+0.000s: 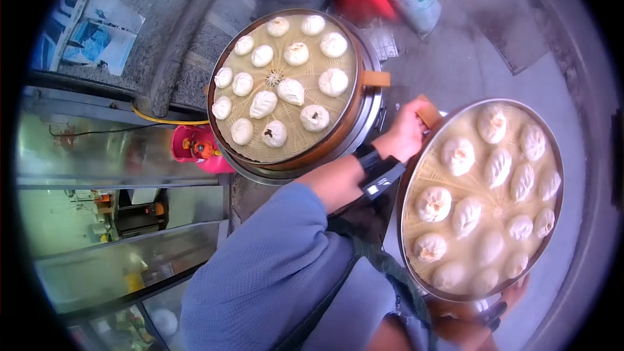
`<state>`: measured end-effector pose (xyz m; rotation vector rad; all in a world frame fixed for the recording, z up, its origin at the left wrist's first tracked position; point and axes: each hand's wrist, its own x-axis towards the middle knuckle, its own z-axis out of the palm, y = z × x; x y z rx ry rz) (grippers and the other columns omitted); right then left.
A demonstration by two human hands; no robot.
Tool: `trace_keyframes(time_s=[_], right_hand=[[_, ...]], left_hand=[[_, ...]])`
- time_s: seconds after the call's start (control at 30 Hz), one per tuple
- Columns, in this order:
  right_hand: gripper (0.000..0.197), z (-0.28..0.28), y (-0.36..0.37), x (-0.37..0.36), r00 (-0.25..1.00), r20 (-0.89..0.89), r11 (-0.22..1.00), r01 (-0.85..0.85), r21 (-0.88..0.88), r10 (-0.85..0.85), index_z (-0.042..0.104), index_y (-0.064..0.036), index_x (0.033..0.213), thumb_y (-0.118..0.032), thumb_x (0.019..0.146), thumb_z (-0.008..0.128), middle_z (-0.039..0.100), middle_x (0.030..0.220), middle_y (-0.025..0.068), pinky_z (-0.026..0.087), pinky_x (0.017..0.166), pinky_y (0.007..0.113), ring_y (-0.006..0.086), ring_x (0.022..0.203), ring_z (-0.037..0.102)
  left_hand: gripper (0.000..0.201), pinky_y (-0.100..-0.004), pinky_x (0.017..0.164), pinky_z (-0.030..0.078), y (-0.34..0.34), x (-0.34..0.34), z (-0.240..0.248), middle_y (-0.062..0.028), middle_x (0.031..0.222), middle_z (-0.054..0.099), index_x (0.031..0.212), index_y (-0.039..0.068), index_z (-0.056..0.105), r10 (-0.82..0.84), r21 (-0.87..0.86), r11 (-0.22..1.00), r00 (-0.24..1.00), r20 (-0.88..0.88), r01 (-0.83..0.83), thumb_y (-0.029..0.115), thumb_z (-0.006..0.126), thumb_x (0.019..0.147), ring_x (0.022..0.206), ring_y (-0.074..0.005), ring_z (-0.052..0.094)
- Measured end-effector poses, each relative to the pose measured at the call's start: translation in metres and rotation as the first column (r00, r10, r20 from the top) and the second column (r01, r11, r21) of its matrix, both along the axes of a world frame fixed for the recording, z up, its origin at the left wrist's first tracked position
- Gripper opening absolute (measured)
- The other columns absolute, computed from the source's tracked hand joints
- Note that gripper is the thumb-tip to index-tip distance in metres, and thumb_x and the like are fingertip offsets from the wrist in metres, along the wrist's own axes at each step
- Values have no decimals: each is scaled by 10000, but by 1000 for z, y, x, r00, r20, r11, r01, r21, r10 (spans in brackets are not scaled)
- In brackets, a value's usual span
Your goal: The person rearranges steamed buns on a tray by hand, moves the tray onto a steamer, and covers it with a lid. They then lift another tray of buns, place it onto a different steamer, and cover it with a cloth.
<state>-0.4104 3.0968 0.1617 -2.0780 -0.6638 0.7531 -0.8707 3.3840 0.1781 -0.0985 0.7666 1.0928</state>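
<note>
A round bamboo steamer (411, 234) full of pale steamed buns is held out at the right, its top tilted. My left hand (407, 131) is closed around the wooden handle (429, 114) on its upper left side. At its bottom edge my right hand (515, 294) grips the rim, with most of its fingers hidden by the steamer. The buns differ in shape: some are round with a twisted top, such as one bun (433, 204), and others are long and pleated, such as another bun (498, 167). Steam blurs the lower ones.
Left of me, a second bamboo steamer (354, 131) with several buns sits on a metal ring (372, 114); its wooden handle (376, 78) juts toward my left hand. Beside it stands a pink basin (207, 161). A glass-fronted counter (123, 149) runs along the left. A plastic bag (418, 5) lies ahead.
</note>
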Motion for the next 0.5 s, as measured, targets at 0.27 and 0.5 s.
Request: trace_keyframes(time_s=[0.27, 0.5], right_hand=[[558, 57, 76, -7, 797, -597, 949, 112, 295, 92, 276, -34, 1359, -166, 868, 507, 486, 1233, 208, 412, 909, 356, 260, 1134, 478], [640, 225, 164, -295, 880, 132, 850, -475, 229, 456, 249, -18, 1361, -37, 793, 542, 590, 1027, 173, 503, 690, 275, 188, 828, 603]], left_hand=[[241, -337, 787, 431, -13, -169, 108, -72, 886, 583, 916, 67, 539, 132, 169, 977, 991, 12, -132, 254, 558, 765, 840, -225, 540], [367, -407, 985, 360, -57, -386, 183, -176, 1107, 536, 1106, -46, 464, 365, 159, 916, 929, 54, -369, 168, 519, 813, 1068, -286, 494]])
